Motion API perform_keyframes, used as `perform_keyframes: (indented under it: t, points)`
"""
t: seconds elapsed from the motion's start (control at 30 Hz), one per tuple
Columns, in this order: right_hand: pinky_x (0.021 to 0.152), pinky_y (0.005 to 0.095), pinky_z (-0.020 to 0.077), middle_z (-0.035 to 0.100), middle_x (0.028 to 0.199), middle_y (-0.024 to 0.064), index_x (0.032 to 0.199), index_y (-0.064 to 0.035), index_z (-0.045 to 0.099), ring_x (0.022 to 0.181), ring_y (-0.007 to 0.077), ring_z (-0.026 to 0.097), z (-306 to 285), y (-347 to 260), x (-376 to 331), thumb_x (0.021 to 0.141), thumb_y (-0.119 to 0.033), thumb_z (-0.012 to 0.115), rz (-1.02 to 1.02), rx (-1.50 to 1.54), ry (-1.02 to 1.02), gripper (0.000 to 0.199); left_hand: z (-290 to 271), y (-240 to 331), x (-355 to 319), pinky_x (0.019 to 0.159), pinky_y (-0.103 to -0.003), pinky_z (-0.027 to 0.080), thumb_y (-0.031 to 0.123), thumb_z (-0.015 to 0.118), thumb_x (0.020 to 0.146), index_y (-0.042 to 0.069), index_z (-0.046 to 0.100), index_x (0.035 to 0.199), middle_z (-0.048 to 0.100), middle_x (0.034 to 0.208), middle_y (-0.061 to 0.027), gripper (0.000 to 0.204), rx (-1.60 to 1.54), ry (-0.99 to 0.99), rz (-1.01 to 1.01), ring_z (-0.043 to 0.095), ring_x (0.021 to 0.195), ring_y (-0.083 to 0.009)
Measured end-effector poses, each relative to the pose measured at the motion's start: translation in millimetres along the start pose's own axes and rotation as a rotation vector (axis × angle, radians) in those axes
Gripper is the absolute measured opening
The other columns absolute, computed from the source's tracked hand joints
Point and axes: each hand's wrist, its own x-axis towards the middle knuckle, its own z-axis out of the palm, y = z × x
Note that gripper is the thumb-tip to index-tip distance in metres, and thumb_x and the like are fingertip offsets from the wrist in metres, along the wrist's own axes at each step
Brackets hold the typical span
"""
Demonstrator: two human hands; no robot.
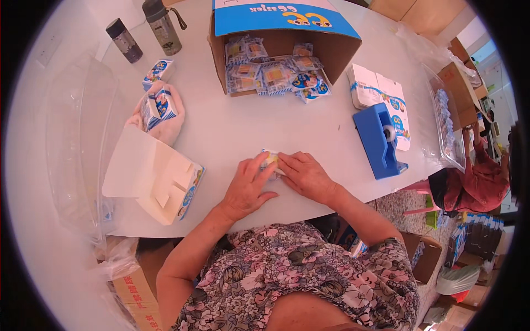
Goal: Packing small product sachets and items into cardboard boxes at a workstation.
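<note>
In front of me on the white table lies a small packet (270, 158) with a yellow and white face and a striped edge, mostly covered by my fingers. My left hand (248, 185) grips its left side, thumb held apart toward me. From the right, the bent fingers of my right hand (305, 174) press on the same packet. Beyond my hands, a large blue and white carton (345, 60) lies on its side, its opening facing me. Several clear packets (276, 76) with striped edges spill from it. Left of my hands an open white box (132, 171) shows its inner flaps.
Folded small cartons (381, 91) and a blue tape dispenser (372, 140) are at right. A pink cloth (174, 124) holds wrapped packs at left, below two bottles (163, 30). Clear plastic trays (77, 149) line the sides. Another person in red (483, 182) sits at far right.
</note>
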Motion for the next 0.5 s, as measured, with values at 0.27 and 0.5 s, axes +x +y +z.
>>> perform_keyframes:
  t: [0.27, 0.5]
  points:
    - [0.075, 0.0329, 0.0543, 0.073, 0.101, 0.0137, 0.103, -0.0013, 0.073, 0.086, 0.0204, 0.069, -9, 88, 99, 0.089, -0.023, 0.071, 0.274, 0.666, -0.111, 0.026, 1, -14, -13, 0.083, -0.040, 0.050, 0.005, 0.068, 0.072, 0.005, 0.062, 0.109, 0.065, 0.101, -0.0093, 0.037, 0.308, -0.090, 0.227, 0.063, 0.094, -0.0290]
    - [0.114, 0.0469, 0.0338, 0.045, 0.148, 0.0167, 0.133, -0.0075, 0.056, 0.141, 0.0355, 0.037, 41, 126, 132, 0.085, -0.014, 0.069, 0.232, -0.045, 0.067, 0.050, -1, -11, -11, 0.083, -0.039, 0.050, 0.003, 0.069, 0.066, 0.006, 0.064, 0.099, 0.063, 0.100, -0.0095, 0.034, 0.229, -0.064, 0.204, 0.062, 0.096, -0.0295]
